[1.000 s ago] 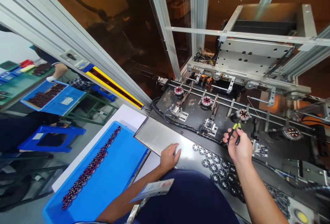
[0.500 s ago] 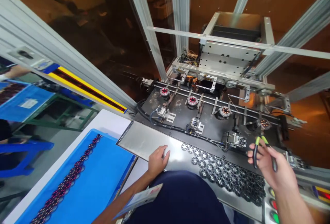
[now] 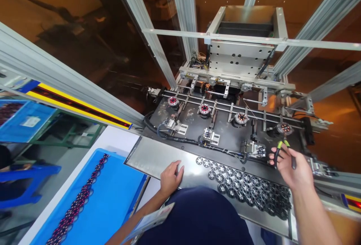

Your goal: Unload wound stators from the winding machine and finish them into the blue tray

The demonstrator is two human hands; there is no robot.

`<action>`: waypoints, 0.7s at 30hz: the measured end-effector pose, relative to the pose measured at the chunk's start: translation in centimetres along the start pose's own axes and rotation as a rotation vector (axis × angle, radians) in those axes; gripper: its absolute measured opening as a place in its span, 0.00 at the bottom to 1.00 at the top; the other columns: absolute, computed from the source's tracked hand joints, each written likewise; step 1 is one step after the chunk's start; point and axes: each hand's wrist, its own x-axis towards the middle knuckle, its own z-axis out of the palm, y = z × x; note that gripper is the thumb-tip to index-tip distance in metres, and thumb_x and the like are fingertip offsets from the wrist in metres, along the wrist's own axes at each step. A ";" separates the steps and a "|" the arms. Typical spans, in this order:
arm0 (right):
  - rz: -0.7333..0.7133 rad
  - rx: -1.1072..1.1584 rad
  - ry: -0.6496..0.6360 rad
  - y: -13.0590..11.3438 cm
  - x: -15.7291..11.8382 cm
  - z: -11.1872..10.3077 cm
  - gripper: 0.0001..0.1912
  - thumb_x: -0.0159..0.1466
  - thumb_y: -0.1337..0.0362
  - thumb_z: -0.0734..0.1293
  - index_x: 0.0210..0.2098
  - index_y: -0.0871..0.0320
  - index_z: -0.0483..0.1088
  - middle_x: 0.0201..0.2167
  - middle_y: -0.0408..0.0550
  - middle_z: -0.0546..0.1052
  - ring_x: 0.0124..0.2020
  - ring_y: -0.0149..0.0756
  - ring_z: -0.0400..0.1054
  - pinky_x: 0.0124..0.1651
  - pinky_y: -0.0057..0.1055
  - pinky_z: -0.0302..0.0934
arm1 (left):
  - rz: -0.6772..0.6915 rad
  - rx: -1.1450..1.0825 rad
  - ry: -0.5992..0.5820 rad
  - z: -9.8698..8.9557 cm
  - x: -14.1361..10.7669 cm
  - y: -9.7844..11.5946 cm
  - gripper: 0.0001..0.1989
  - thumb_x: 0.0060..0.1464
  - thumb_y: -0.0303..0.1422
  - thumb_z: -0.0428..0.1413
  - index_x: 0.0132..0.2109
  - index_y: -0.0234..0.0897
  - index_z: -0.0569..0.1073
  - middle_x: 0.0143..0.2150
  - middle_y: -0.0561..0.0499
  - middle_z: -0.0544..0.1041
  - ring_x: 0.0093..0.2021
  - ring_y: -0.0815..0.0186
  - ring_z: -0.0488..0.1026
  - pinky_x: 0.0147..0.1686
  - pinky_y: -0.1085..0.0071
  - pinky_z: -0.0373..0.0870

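In my right hand is a pair of pliers with black and yellow-green handles. Their tips point at the rightmost round fixture, which carries a ring-shaped part with copper-coloured windings; whether they touch it I cannot tell. My left hand rests on the metal shelf, thumb and forefinger apart, with nothing seen in it. To its right, several rows of round black-and-silver parts lie on the shelf. Three more fixtures with ring-shaped parts stand in a line to the left on the black machine plate.
A blue tray at the lower left bears a long row of dark red-and-black rings. Aluminium frame posts and a yellow light-curtain bar surround the machine. Metal arms overhang the fixtures. A blue stool stands further left.
My right hand has brought the pliers slightly up and left, closer to the rightmost fixture. The view has shifted a little; my left hand remains on the shelf.
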 end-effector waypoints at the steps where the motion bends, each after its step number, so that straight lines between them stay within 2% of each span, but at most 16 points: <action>1: 0.002 0.004 0.002 0.0 0.0 0.1 0.15 0.45 0.57 0.68 0.33 0.53 0.71 0.29 0.47 0.75 0.26 0.39 0.68 0.22 0.33 0.61 | -0.005 -0.004 -0.005 0.0 0.0 0.0 0.15 0.65 0.41 0.50 0.46 0.37 0.76 0.24 0.54 0.72 0.25 0.67 0.73 0.30 0.72 0.70; 6: -0.029 0.002 -0.010 -0.2 0.5 0.9 0.10 0.48 0.59 0.68 0.30 0.53 0.71 0.28 0.49 0.72 0.25 0.38 0.64 0.22 0.35 0.57 | -0.055 -0.030 -0.040 0.1 -0.1 -0.1 0.16 0.65 0.42 0.50 0.46 0.36 0.77 0.25 0.53 0.72 0.26 0.66 0.73 0.31 0.71 0.71; 8: -0.077 -0.010 -0.017 -0.5 -0.3 1.0 0.08 0.47 0.60 0.69 0.28 0.53 0.72 0.27 0.49 0.70 0.23 0.35 0.62 0.20 0.34 0.52 | -0.088 -0.050 -0.060 0.1 0.0 -0.1 0.17 0.64 0.43 0.50 0.46 0.36 0.77 0.25 0.52 0.73 0.26 0.65 0.73 0.32 0.70 0.71; 10: -0.134 -0.025 -0.034 -0.6 -2.8 0.7 0.10 0.45 0.59 0.71 0.28 0.53 0.73 0.28 0.50 0.69 0.21 0.34 0.59 0.17 0.34 0.48 | -0.120 -0.081 -0.091 -0.2 0.2 0.0 0.19 0.64 0.44 0.49 0.46 0.36 0.77 0.26 0.51 0.73 0.27 0.64 0.73 0.33 0.69 0.72; 12: -0.174 -0.084 -0.098 0.1 -6.8 0.3 0.17 0.45 0.57 0.74 0.35 0.52 0.78 0.31 0.52 0.71 0.21 0.34 0.59 0.16 0.34 0.48 | -0.154 -0.119 -0.132 -0.7 0.5 0.2 0.21 0.63 0.46 0.49 0.46 0.35 0.77 0.26 0.51 0.74 0.27 0.63 0.74 0.33 0.68 0.72; 14: -0.180 -0.259 -0.248 2.0 -11.0 0.3 0.28 0.53 0.52 0.74 0.52 0.49 0.76 0.39 0.54 0.74 0.23 0.35 0.62 0.18 0.34 0.54 | -0.193 -0.160 -0.185 -1.7 0.7 0.8 0.22 0.62 0.47 0.49 0.48 0.34 0.77 0.27 0.50 0.75 0.25 0.64 0.73 0.32 0.68 0.72; 16: -0.163 -0.533 -0.492 5.2 -13.7 1.3 0.32 0.62 0.48 0.69 0.64 0.50 0.68 0.42 0.53 0.76 0.26 0.36 0.66 0.22 0.33 0.61 | -0.228 -0.200 -0.250 -2.9 0.6 1.8 0.22 0.63 0.47 0.49 0.48 0.34 0.77 0.29 0.49 0.77 0.26 0.64 0.73 0.34 0.68 0.72; 18: -0.286 -0.914 -0.743 9.1 -14.4 3.6 0.32 0.68 0.49 0.62 0.67 0.56 0.64 0.44 0.55 0.77 0.35 0.41 0.73 0.29 0.34 0.67 | -0.250 -0.242 -0.321 -3.9 0.2 2.9 0.21 0.65 0.46 0.47 0.44 0.35 0.78 0.33 0.48 0.80 0.31 0.64 0.76 0.37 0.69 0.72; 19: -0.415 -1.118 -0.792 11.2 -14.1 5.1 0.30 0.69 0.51 0.60 0.67 0.57 0.64 0.45 0.55 0.78 0.40 0.42 0.75 0.37 0.36 0.71 | -0.258 -0.263 -0.357 -4.4 -0.1 3.5 0.23 0.66 0.46 0.45 0.40 0.36 0.78 0.34 0.47 0.81 0.33 0.63 0.77 0.39 0.69 0.72; 21: -0.534 -1.280 -0.855 15.1 -13.1 8.4 0.27 0.69 0.56 0.59 0.65 0.59 0.64 0.44 0.55 0.78 0.45 0.45 0.75 0.48 0.41 0.71 | -0.282 -0.304 -0.422 -4.9 -0.8 4.4 0.28 0.68 0.46 0.40 0.32 0.36 0.78 0.32 0.47 0.81 0.33 0.64 0.76 0.38 0.70 0.70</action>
